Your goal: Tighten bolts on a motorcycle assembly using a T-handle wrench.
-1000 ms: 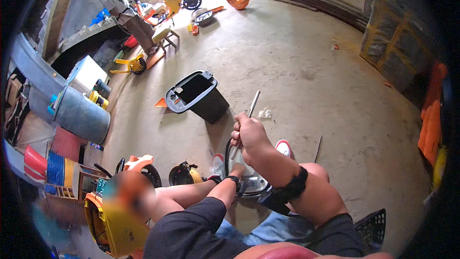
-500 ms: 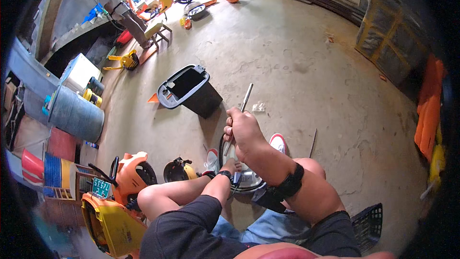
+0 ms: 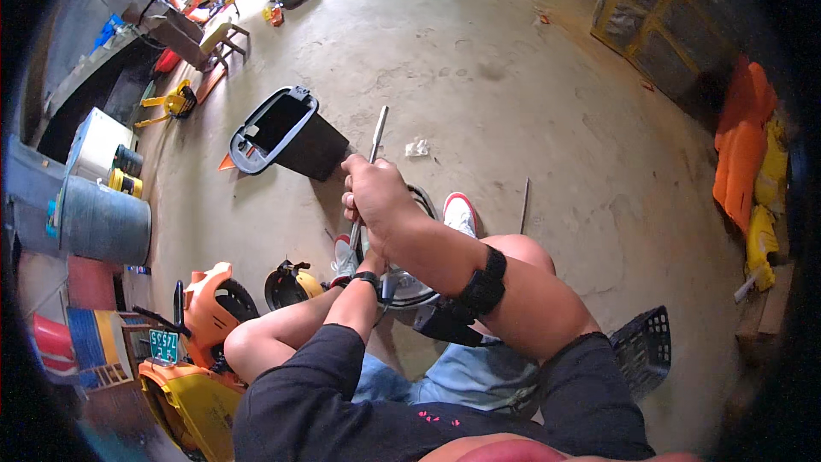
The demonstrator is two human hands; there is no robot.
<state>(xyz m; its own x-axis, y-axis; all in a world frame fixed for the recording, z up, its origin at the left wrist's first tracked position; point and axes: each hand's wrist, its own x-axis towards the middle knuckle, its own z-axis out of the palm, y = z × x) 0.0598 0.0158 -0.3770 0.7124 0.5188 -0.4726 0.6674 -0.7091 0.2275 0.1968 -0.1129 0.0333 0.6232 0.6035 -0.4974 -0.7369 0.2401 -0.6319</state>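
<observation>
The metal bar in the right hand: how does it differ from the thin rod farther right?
The metal bar is gripped in the right hand, while the thin rod lies on the floor. The metal bar looks thicker and bright silver; the thin rod looks slimmer, darker and duller. Both are long and narrow.

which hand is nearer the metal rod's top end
Right: the right hand grips the metal rod below that end; the left hand is farther from it, lower down and partly hidden.
</observation>
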